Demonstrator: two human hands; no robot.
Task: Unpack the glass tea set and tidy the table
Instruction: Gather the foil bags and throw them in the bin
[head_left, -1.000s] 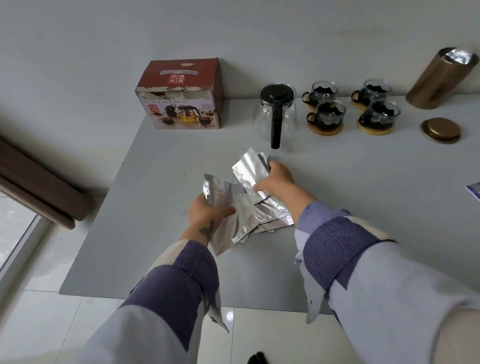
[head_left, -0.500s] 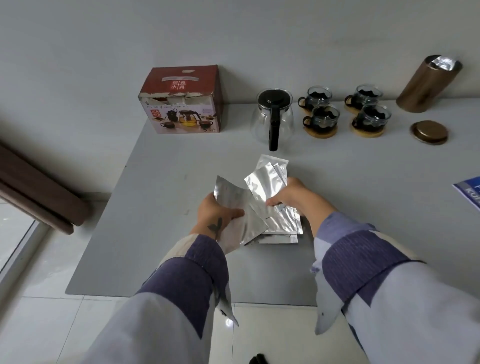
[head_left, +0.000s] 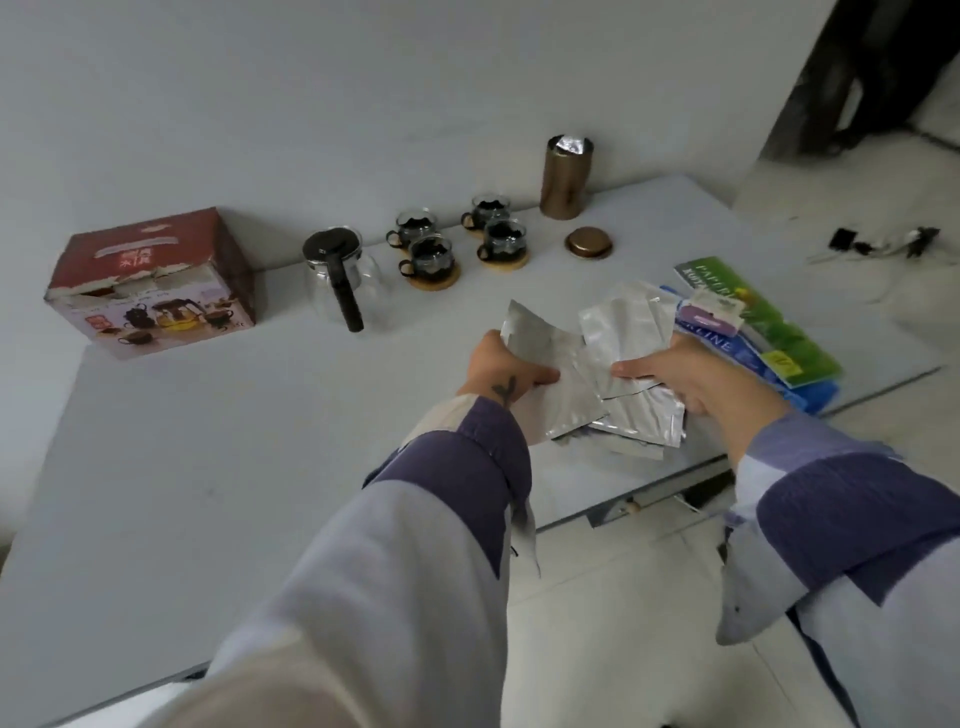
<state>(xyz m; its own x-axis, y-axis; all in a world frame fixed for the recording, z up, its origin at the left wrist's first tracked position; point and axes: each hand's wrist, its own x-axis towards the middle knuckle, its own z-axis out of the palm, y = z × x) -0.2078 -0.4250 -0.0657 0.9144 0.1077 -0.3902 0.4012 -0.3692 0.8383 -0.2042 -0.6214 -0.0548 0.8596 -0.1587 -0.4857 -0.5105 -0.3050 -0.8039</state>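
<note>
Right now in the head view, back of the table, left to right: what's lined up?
Red tea set box → glass teapot → four glass cups on coasters → bronze canister, with its lid lying just in front of it.

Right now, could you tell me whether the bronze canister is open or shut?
Open: the bronze canister stands upright, foil showing at its mouth, its lid lying on the table.

Light is dim, flat and cool grey, with no clear source. Shadows are soft: faint ones beside the red box (head_left: 156, 283) and under the foil pouches (head_left: 613, 374). Weak sheen on the foil; no hard glare. Whole frame slightly soft. Wide-angle lens bends the counter (head_left: 218, 467) edges; near sleeves (head_left: 415, 571) blurred.
</note>
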